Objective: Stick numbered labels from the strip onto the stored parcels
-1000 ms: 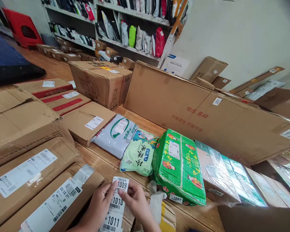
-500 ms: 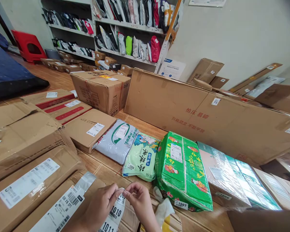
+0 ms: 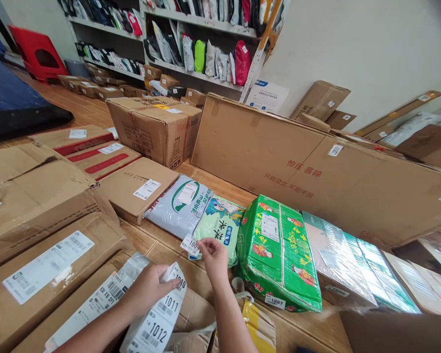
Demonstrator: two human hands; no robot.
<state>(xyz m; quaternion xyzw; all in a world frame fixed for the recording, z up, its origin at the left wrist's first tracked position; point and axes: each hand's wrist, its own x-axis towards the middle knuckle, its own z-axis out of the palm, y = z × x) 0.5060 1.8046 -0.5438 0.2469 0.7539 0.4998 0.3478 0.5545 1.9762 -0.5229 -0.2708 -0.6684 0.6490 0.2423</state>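
Note:
My left hand (image 3: 152,289) grips a strip of numbered labels (image 3: 165,314) showing 1010, 1011 and 1012. Between the fingertips of my right hand (image 3: 213,255) is a single small label (image 3: 190,244), held over the lower left of a light green bag (image 3: 220,220). Left of that bag lies a grey-white bag (image 3: 180,206). A green wrapped box (image 3: 281,250) on the right bears a sticker reading 1007.
Cardboard boxes (image 3: 47,264) fill the left side. A long flat carton (image 3: 316,166) stands behind the row of parcels. Farther back are shelves (image 3: 206,71) of packages and a red stool (image 3: 38,54). Plastic-wrapped boxes (image 3: 341,264) lie at right.
My hands have moved apart. The right one has gone up and forward with a single label separated from the strip, while the left keeps the strip, now showing 1012 too.

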